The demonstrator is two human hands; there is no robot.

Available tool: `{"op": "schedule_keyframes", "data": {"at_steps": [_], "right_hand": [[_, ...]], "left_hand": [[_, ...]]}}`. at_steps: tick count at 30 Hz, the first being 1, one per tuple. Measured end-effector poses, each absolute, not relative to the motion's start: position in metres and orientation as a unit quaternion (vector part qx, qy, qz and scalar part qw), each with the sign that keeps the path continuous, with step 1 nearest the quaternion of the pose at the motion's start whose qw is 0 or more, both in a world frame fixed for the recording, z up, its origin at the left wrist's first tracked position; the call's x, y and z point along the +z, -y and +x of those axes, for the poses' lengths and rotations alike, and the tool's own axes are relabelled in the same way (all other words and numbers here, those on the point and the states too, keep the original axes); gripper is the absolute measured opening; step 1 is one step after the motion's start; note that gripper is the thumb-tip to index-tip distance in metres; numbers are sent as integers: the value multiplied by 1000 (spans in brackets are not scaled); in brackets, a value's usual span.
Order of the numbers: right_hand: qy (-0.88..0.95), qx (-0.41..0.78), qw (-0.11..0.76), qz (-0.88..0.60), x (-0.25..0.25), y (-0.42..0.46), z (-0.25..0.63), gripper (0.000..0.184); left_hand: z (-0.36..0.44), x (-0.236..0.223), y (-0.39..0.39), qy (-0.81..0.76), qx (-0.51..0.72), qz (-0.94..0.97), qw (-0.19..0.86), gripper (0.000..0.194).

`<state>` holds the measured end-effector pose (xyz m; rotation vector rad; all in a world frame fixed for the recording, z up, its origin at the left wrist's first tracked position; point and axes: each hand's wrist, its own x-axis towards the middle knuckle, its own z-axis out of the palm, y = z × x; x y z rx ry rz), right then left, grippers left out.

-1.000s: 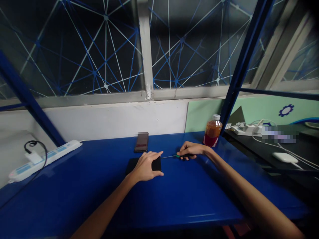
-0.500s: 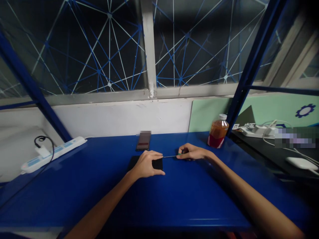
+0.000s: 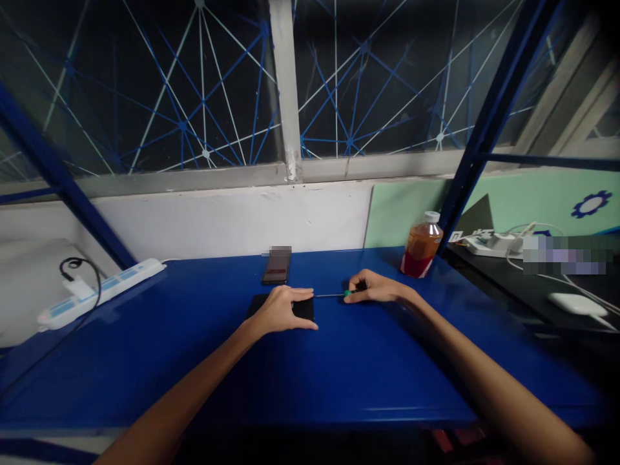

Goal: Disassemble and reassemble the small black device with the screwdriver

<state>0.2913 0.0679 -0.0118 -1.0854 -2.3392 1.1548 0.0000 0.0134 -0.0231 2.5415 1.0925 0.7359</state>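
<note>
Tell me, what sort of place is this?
Probably an indoor workspace, perhaps an office or workshop: there's a blue table beneath the windows, a white power strip along its left side, and a black desk with cables on the right.

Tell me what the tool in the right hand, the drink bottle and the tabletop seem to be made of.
Tool: the shaft is probably metal, being thin, straight and greyish; the green part may be plastic.
Bottle: likely clear, glossy plastic; amber liquid shows through and the shoulder glints.
Tabletop: smooth, blue, faintly shiny; painted metal or laminate, unclear which.
</note>
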Motion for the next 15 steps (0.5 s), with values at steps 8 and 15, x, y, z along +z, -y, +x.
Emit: {"op": "schedule_keyframes", "data": {"at_steps": [8, 15], "right_hand": [[812, 408, 169, -382, -17, -66, 283, 37], [825, 355, 205, -389, -14, -77, 291, 36]], "left_hand": [[0, -25, -13, -377, 269, 877, 131, 70], [8, -17, -27, -381, 255, 875, 153, 69]]}}
